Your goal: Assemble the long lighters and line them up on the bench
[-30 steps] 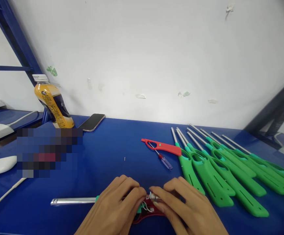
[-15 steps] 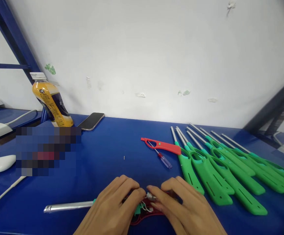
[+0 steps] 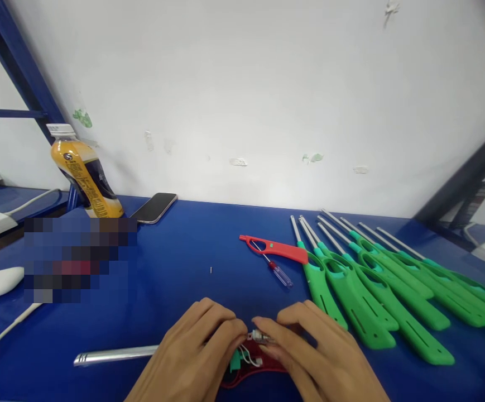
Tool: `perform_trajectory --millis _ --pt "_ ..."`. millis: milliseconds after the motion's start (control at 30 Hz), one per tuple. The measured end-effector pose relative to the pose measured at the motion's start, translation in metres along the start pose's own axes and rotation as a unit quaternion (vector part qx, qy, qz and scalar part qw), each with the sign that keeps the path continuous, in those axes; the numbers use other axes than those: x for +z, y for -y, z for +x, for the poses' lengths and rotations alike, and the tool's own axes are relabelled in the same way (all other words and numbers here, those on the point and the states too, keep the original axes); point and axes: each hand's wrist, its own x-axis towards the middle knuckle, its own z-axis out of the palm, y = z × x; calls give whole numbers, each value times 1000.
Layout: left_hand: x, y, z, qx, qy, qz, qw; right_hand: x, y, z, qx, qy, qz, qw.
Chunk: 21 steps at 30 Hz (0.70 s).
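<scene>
Both hands are at an opened lighter (image 3: 242, 381) with a red casing half, lying near the table's front edge. Its metal tube (image 3: 114, 355) points left from under my left hand (image 3: 194, 346), whose fingers close over the casing's left part by a green piece (image 3: 234, 362). Between the thumb and fingers of my right hand (image 3: 313, 346) is a small clear and metal part (image 3: 259, 336), pinched over the casing. White wires (image 3: 248, 355) curve inside the casing. The fingertips hide much of the inside.
A red casing half (image 3: 282, 249) lies over a screwdriver (image 3: 282, 274), beside several green lighters (image 3: 363, 301) on the right. A small screw (image 3: 211, 269) rests mid-table. Behind stand a phone (image 3: 156, 207) and a drink bottle (image 3: 85, 176); a white cable (image 3: 5, 335) runs left.
The hands stay almost in place. The right fingers have shifted slightly, so more of the clear and metal part shows. The whole view has moved a little.
</scene>
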Motion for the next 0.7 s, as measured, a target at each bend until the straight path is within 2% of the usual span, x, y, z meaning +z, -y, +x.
perform_trajectory --millis 200,367,567,700 --pt "-4 -2 6 13 -16 3 1000 -3 0 1 -34 -36 -27 998" --pt "-1 -2 4 20 -28 23 999 -2 5 4 -36 -29 -35 998" --pt "2 -1 -3 18 -10 26 999 -1 6 4 -31 -17 -27 999" --pt "3 0 -2 -14 17 16 1000 -1 5 -1 -15 3 -34 999"
